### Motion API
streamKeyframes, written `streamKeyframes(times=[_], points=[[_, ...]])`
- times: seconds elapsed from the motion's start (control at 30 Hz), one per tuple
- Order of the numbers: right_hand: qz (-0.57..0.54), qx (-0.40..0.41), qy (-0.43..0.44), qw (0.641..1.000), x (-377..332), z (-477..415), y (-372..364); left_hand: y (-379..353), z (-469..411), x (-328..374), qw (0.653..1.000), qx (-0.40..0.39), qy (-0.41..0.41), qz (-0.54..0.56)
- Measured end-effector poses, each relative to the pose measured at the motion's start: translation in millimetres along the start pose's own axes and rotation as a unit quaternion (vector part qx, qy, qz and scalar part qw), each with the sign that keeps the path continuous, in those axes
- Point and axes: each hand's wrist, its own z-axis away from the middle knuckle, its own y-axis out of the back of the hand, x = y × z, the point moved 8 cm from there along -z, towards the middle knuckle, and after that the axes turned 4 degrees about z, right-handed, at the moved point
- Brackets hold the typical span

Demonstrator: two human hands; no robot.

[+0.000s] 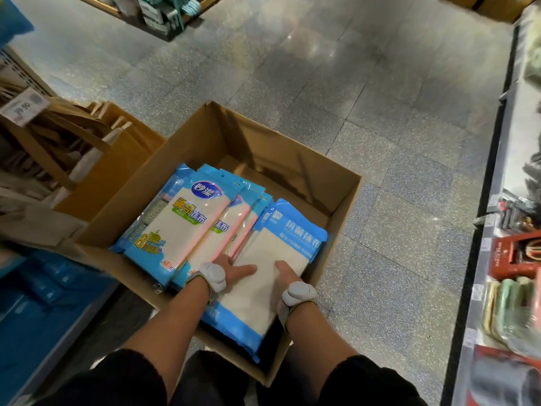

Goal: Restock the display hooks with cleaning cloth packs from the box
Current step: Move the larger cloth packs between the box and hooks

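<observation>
Step in hand: lifting one antibacterial cloth pack (263, 291) from cardboard box (345, 206).
Location: right side of box, near end raised over box's near wall, beside leaning pink-edged cloth packs (181, 227).
Left hand (234, 269), right hand (288, 275): gripping pack's long edges, thumbs on top (fingers hidden beneath).
Next, probably: clearing box wall, turning hang-hole end toward a hook.

Open-top box (263, 136): far half free inside; packs (187, 224) crowd near half. On left, paper bags (123, 153) sit against box wall; rt side, floor (409, 186) open up to shelf (518, 148).
</observation>
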Motion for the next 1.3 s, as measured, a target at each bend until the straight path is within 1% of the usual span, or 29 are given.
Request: streamKeyframes(times=[0.23, 0.37, 0.43, 0.53, 0.6, 0.67, 0.73, 0.83, 1.0, 1.1, 1.13, 1.2, 1.3], points=[[-0.013, 0.001, 0.008, 1.0, -5.7, 13.5, 6.9, 4.5, 10.5, 13.4, 0.996, -0.057, 0.038, 0.056], [0.005, -0.001, 0.018, 1.0, -13.9, 31.7, 10.8, 12.1, 16.6, 21.3, 0.992, -0.091, 0.036, 0.076], [0.008, -0.023, 0.035, 0.999, -21.0, 35.2, 8.5, 13.7, 25.1, 27.4, 0.986, -0.112, 0.025, 0.121], [-0.011, -0.03, 0.067, 0.997, -16.2, 5.5, 16.4, 12.4, 50.0, 40.9, 0.98, -0.128, 0.017, 0.15], [-0.016, -0.024, 0.067, 0.997, -19.7, 24.7, 28.2, 10.8, 64.9, 47.2, 0.976, -0.129, 0.008, 0.174], [-0.031, -0.031, 0.069, 0.997, -19.4, 38.6, 36.4, 10.3, 76.4, 53.8, 0.977, -0.131, -0.007, 0.169], [-0.04, -0.059, 0.077, 0.995, -18.3, 49.6, 42.2, 10.7, 93.6, 58.9, 0.972, -0.142, -0.022, 0.186], [-0.041, -0.082, 0.101, 0.991, -27.8, 69.3, 54.2, 10.6, 111.8, 62.2, 0.966, -0.138, -0.039, 0.216], [-0.04, -0.126, 0.139, 0.981, -60.0, 140.6, 77.7, 13.5, 151.5, 69.4, 0.95, -0.145, -0.059, 0.271], [-0.039, -0.139, 0.154, 0.977, -73.9, 160.8, 84.9, 26.4, 172.1, 76.7, 0.949, -0.114, -0.088, 0.281], [-0.033, -0.146, 0.163, 0.975, -79.1, 169.2, 84.7, 29.8, 180.5, 78.3, 0.943, -0.111, -0.096, 0.298], [-0.02, -0.177, 0.186, 0.966, -87.9, 183.0, 79.7, 37.7, 202.9, 79.9, 0.936, -0.1, -0.104, 0.32], [0.0, -0.223, 0.206, 0.953, -104.3, 202.1, 61.7, 53.9, 224.3, 81.2, 0.923, -0.073, -0.16, 0.343]])
